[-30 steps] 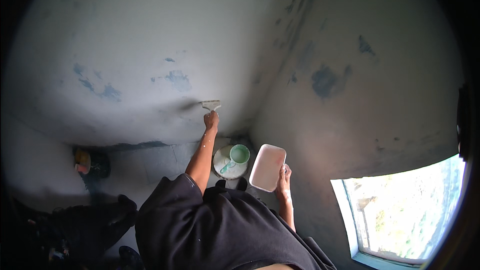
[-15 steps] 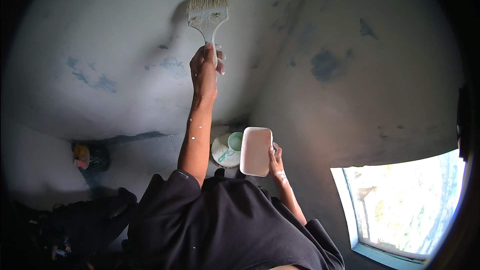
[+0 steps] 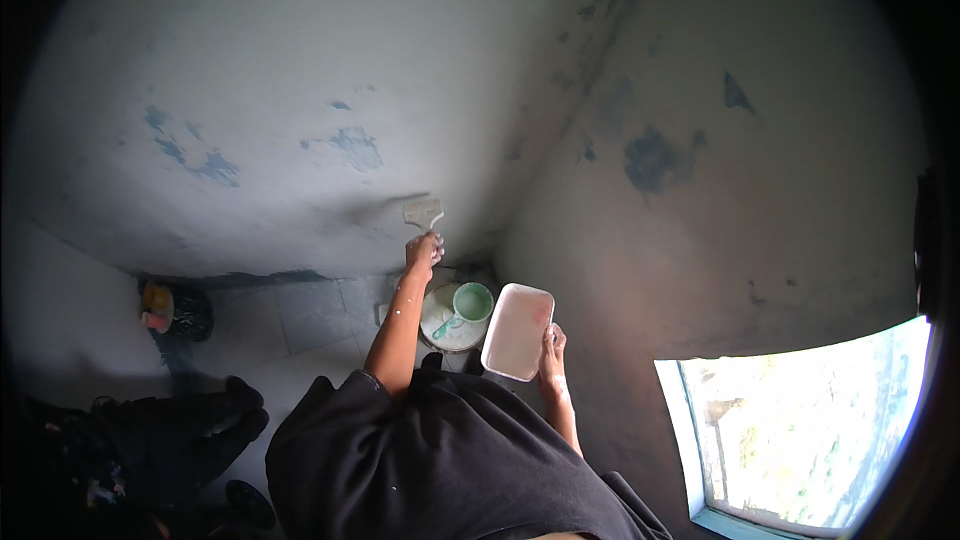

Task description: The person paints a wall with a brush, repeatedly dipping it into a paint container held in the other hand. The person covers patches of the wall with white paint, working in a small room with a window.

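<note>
My left hand (image 3: 425, 251) is closed round the handle of a wide, pale paintbrush (image 3: 423, 212). The bristle end points away from me, low against the whitish wall (image 3: 260, 50), which shows bluish bare patches; I cannot tell whether the bristles touch it. My right hand (image 3: 553, 355) grips the right edge of a shallow rectangular tray (image 3: 516, 332), off-white with a pinkish inside. Left of the tray, a green dipper (image 3: 473, 302) with a handle rests on a round white bucket top (image 3: 461, 338) down on the floor.
The right-hand wall (image 3: 720, 210) meets the other in a corner ahead. A bright window (image 3: 810, 420) with a pale blue frame is at lower right. A dark bucket (image 3: 192, 315) with coloured things beside it stands at left on the tiled floor (image 3: 312, 320). Dark items lie at lower left.
My left hand has swept the paintbrush down the wall, from high up to near its foot. The tray in my right hand sits slightly lower in view.
</note>
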